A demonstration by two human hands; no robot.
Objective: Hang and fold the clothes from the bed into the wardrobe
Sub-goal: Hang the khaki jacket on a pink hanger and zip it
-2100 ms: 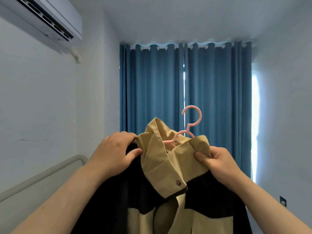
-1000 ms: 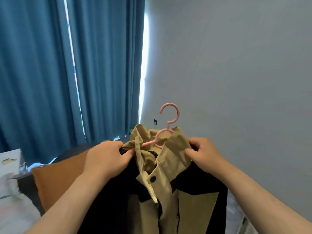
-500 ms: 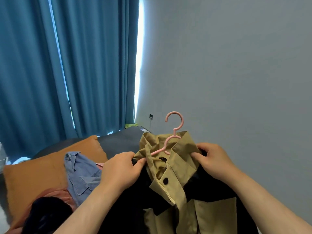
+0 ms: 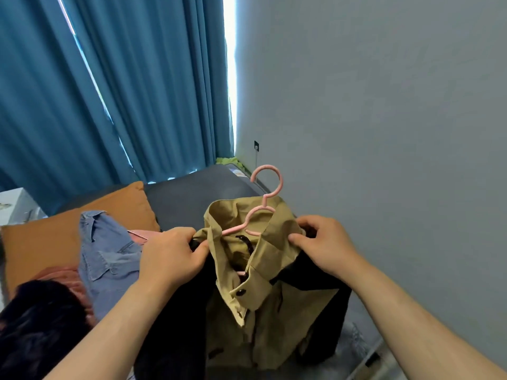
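- jacket (image 4: 263, 270) sits on hanger (image 4: 264, 204); left hand (image 4: 171, 256) and right hand (image 4: 325, 242) grip its shoulders.
- shirt (image 4: 107, 253) and other clothes wait on bed (image 4: 192, 196).
- wardrobe unseen; hanging not yet done.

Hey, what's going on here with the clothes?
A person is holding up a tan and black jacket on a pink hanger by the bed. The left hand and the right hand each grip the jacket at a shoulder beside the collar, and the hanger's hook stands free above. On the bed lie a blue denim shirt, a dark garment and an orange pillow. No wardrobe is in view, so the jacket is not yet hung.
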